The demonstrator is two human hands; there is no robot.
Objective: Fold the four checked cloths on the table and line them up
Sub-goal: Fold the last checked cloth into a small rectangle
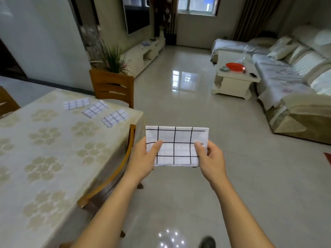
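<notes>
over glossy floor, folded black-checked white cloth [176, 145]

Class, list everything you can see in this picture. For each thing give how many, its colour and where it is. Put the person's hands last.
folded cloths: 3, white with dark checks, in a row on the table's far part
held cloth: 1, white with dark checks, folded, over the floor beside the table
table: 1, beige flowered cover, left
chairs: 3, wooden, at the table
plant: 1, green, behind the far chair
TV: 1, black, left wall
coffee table: 1, white, right of centre
plate: 1, red, on the coffee table
sofa: 1, pale, right
left hand: 1, pinches held cloth's left edge
right hand: 1, pinches its right edge
</notes>
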